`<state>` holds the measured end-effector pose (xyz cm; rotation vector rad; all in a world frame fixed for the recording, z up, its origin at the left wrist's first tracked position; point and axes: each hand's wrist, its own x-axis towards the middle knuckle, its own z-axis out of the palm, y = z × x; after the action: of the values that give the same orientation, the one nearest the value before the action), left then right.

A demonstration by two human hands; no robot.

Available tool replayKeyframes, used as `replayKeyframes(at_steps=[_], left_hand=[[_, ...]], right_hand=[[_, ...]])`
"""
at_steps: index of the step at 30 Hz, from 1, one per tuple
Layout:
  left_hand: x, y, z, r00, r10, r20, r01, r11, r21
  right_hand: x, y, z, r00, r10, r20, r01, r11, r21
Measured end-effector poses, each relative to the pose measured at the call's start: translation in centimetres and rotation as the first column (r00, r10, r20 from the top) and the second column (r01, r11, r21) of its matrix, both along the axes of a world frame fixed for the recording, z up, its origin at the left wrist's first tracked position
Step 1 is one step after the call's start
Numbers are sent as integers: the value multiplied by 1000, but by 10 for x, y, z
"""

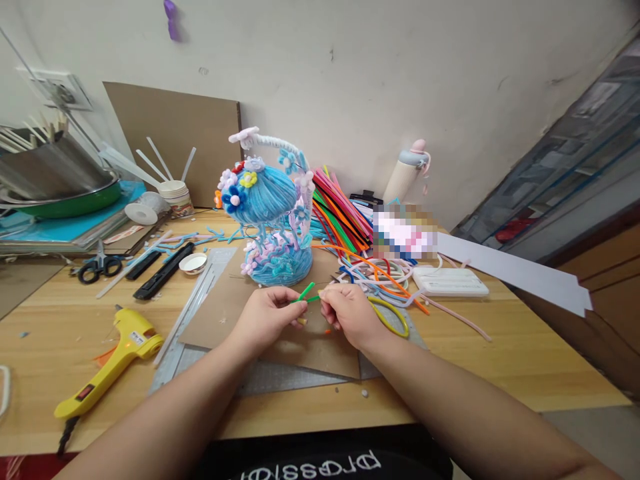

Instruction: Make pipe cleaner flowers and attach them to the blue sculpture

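Note:
My left hand and my right hand meet over a brown cardboard sheet and both pinch a short green pipe cleaner. The left fingers also seem to hold a small tan stub at their tips. Just behind the hands stands a blue pipe-cleaner sculpture with small flowers and a white curved stem. A yellow pipe-cleaner loop lies right of my right hand.
A yellow glue gun lies at the left front. Scissors, black utility knives and a small white cup sit further back left. A heap of coloured pipe cleaners, a white box and a bottle are at right.

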<state>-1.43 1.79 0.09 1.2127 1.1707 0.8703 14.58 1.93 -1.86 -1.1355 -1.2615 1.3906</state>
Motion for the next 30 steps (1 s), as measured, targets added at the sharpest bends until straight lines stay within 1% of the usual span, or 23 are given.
replayKeyframes(at_steps=[2, 3, 5, 7, 8, 9, 10, 12, 14, 16, 18, 21, 23, 24, 26, 28, 30], left_hand=[[-1, 0, -2, 999, 5, 32, -5, 1000, -13], [-1, 1, -3, 997, 3, 72, -1, 999, -32], [-2, 2, -6, 983, -12, 182, 32, 994, -108], [-2, 2, -9, 956, -27, 293, 91, 974, -208], [-2, 2, -10, 940, -32, 339, 122, 961, -249], [-1, 2, -11, 924, -38, 379, 153, 949, -277], [-1, 2, -12, 909, -42, 414, 176, 940, -292], [0, 2, -13, 886, -42, 462, 199, 934, -296], [1, 1, -11, 878, -36, 477, 196, 937, -291], [1, 0, -9, 879, -25, 476, 180, 942, -283], [1, -2, -7, 881, -41, 472, 188, 945, -269], [1, -3, -7, 907, -96, 410, 200, 955, -219], [1, -4, -9, 938, -137, 318, 189, 972, -137], [2, -4, -11, 953, -154, 262, 182, 979, -88], [3, -4, -14, 971, -181, 154, 183, 983, -2], [4, -3, -16, 978, -194, 82, 191, 981, 38], [5, -4, -15, 979, -198, 53, 196, 980, 47]], right_hand=[[1, 0, 2, 1000, 16, 27, -16, 1000, 6], [2, 0, 3, 998, 30, 55, -31, 999, 29], [4, 0, 6, 990, 43, 132, -60, 989, 132], [5, 1, 8, 986, 25, 166, -68, 964, 259], [5, 2, 8, 990, 23, 142, -64, 953, 297], [4, 3, 8, 996, 34, 87, -59, 950, 306], [4, 3, 7, 998, 55, 7, -55, 956, 288], [1, 3, 5, 978, 105, -179, -68, 977, 203], [-1, 1, 2, 935, 136, -326, -109, 989, 102], [-2, 0, 2, 895, 168, -413, -176, 984, 17], [0, -1, 2, 854, 202, -480, -260, 964, -57], [3, -1, 4, 782, 242, -574, -390, 909, -147], [5, -2, 6, 749, 261, -609, -451, 874, -180], [5, -2, 6, 743, 270, -612, -470, 862, -190], [5, -4, 7, 757, 275, -592, -475, 855, -210], [5, -5, 8, 788, 262, -557, -450, 863, -231], [5, -5, 10, 813, 251, -525, -426, 872, -243]])
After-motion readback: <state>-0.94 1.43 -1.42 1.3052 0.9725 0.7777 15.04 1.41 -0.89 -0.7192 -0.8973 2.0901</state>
